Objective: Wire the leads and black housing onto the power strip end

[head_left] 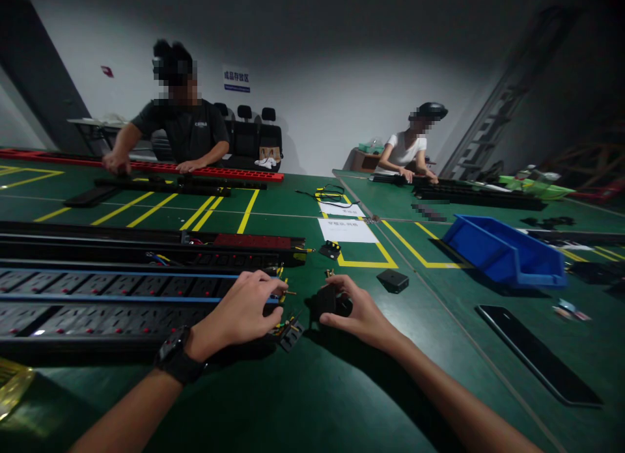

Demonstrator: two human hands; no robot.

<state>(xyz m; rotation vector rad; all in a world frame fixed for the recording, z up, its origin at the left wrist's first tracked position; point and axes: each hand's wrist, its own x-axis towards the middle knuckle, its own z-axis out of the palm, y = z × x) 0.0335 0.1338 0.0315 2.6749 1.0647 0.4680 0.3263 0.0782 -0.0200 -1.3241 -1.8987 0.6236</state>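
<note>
My left hand [241, 310] wears a black watch and is curled over the wired end of a long black power strip [124, 287] with blue edges, thumb and fingers on either side of it. Yellow-green wires and a brass-coloured screw stick out at that end. Just below my left thumb, a small black socket piece [291, 336] hangs on wires. To the right, my right hand [359, 313] grips a small black end cap [326, 301] between thumb and fingers, a short gap from the strip end.
Beyond my right hand lie a black block [393, 280], a blue bin [508, 254] and a dark phone-like slab [540, 355]. Paper labels [347, 230] lie ahead. Two people [188, 134] work across the green table, one beside a long red rail [209, 170].
</note>
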